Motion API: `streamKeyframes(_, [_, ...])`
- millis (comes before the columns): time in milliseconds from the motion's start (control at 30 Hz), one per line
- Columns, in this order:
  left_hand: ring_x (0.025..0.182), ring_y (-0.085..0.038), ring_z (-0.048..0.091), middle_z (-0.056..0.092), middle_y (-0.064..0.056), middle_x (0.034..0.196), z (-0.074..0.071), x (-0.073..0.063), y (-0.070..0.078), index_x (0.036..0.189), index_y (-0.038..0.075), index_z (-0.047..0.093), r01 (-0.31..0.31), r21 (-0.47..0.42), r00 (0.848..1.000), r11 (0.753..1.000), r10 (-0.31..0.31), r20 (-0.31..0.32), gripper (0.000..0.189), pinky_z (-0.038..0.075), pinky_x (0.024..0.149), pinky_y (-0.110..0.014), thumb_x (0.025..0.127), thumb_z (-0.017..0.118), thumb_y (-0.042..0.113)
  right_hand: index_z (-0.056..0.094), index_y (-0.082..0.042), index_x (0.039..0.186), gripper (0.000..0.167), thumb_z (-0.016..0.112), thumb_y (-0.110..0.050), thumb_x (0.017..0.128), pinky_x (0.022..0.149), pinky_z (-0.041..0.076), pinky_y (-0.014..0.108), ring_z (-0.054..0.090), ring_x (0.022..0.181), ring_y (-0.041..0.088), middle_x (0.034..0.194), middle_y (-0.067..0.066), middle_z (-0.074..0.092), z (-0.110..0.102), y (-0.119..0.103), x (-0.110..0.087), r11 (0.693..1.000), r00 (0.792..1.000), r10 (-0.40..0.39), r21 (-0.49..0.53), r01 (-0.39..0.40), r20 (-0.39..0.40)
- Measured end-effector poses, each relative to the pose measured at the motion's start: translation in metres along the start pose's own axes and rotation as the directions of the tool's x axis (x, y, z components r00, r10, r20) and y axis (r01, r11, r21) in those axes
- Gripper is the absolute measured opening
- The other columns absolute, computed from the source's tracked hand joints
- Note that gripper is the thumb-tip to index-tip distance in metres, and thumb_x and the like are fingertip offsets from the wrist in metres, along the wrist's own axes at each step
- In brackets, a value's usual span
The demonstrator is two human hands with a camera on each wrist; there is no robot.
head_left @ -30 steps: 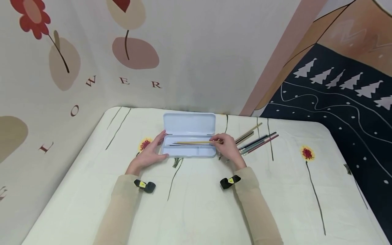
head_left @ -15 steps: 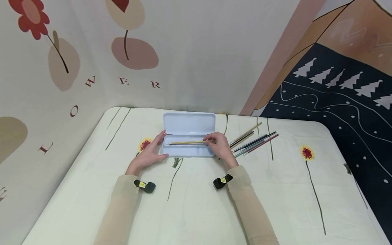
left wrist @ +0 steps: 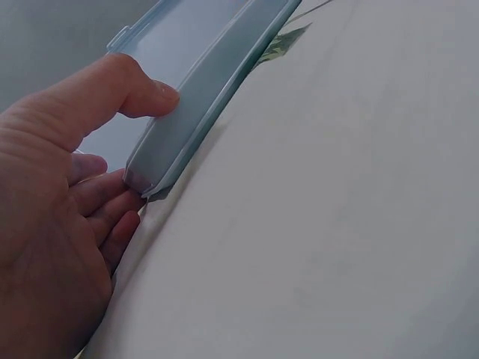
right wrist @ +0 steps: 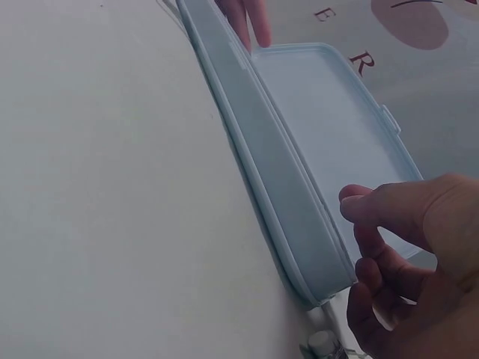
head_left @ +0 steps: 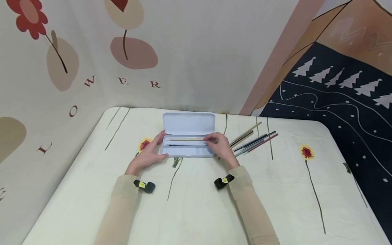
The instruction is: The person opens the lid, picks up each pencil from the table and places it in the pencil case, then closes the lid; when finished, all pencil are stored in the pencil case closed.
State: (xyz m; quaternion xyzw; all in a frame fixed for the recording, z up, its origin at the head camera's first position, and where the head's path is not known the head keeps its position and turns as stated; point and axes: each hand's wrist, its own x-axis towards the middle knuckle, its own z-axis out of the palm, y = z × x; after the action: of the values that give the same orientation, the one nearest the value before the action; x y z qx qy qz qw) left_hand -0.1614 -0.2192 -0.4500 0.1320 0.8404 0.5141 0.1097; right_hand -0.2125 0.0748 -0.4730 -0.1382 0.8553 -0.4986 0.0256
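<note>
An open pale blue pencil case (head_left: 188, 152) lies on the cloth, lid (head_left: 189, 123) raised at the back. My left hand (head_left: 149, 152) grips its left end; in the left wrist view the thumb (left wrist: 150, 97) presses the front side and the fingers curl at the end. My right hand (head_left: 220, 146) is over the case's right end, thumb and fingertips pinched together at the end of a thin yellow pencil (head_left: 188, 139). That pencil lies lengthwise along the rear compartment, with another thin stick (head_left: 183, 145) in front of it. In the right wrist view the fingers hide the pencil.
Right of the case lie several loose pencils: yellowish and dark ones (head_left: 245, 135) behind, dark, teal and red ones (head_left: 257, 143) in front. A white cloth (head_left: 196, 204) with printed flowers covers the table. A patterned curtain (head_left: 196, 61) hangs behind.
My right hand has moved left over the case, and the yellow pencil has shifted left, then back and down into the rear compartment. My left hand has stayed on the case.
</note>
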Motion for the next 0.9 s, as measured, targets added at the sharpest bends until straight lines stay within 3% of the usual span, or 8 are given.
streamKeyframes(633, [0.135,-0.045,0.027,0.024,-0.029,0.152,-0.001,0.002,-0.002,0.152,-0.003,0.01,-0.001,-0.004,1.0,1.0,0.001,0.005,0.092,0.018,0.111,-0.057,0.081,0.069,-0.007,0.072,-0.001,0.102,0.015,0.066,-0.003,0.089,0.075,0.048,0.033,0.056,0.092,0.026,0.106,0.013,0.063,-0.03,0.004,-0.015,1.0,1.0,0.016,-0.026,-0.016,0.004])
streamKeyframes(900, [0.137,-0.043,0.025,0.022,-0.024,0.154,0.002,0.01,-0.034,0.155,0.005,0.008,0.009,0.004,1.0,1.0,-0.009,-0.011,0.098,0.016,0.111,-0.058,0.081,0.071,-0.004,0.071,0.0,0.102,0.015,0.066,-0.001,0.088,0.077,0.049,0.037,0.058,0.094,0.029,0.108,0.016,0.064,-0.051,0.011,-0.023,0.999,1.0,-0.01,-0.043,0.009,-0.019])
